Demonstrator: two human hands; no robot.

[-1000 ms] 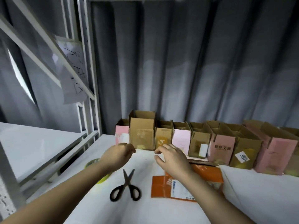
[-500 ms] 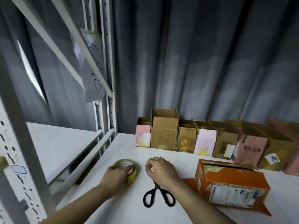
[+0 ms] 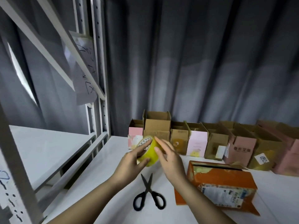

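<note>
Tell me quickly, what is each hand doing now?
Left hand: holding the yellow tape roll.
Right hand: open, straight fingers touching the roll.

tape roll (image 3: pixel 149 155): up above the table (image 3: pixel 100 167), scissors (image 3: pixel 148 194) just below
scissors: on table, left of carton (image 3: pixel 226 180)
box row (image 3: pixel 215 139): behind it all

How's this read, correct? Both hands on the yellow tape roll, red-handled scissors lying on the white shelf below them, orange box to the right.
One slip: the scissors have black handles, not red; the head view shows it. Otherwise right: left hand and right hand are on the yellow tape roll, scissors on the white shelf below, orange box to the right.
</note>
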